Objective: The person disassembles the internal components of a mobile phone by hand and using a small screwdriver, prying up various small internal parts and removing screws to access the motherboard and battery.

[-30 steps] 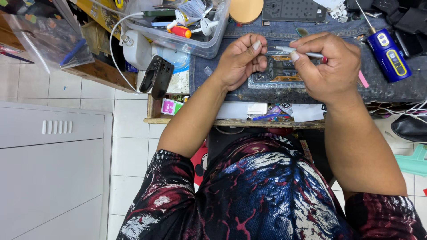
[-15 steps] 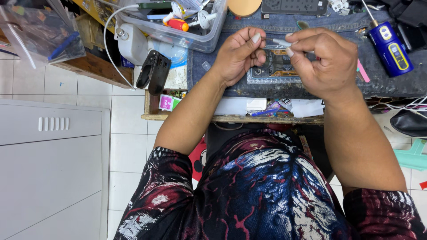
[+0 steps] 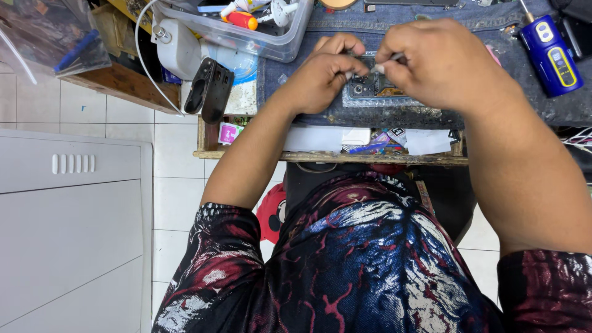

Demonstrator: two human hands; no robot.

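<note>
An opened phone with bare circuit parts lies on a denim cloth on the workbench. My left hand rests on its left end with fingers curled, pinching near the tip of a thin metal tool. My right hand is closed around that tool, whose point meets the phone between both hands. Most of the tool is hidden inside my fist.
A blue hand-held device lies at the right on the cloth. A clear plastic box of small parts stands at the upper left, with a black holder and a white cable beside it. A white cabinet stands at left.
Both hands have come closer together over the phone, and the tool's tip has dropped down to it. The camera has shifted forward, so the bench sits higher in view.
</note>
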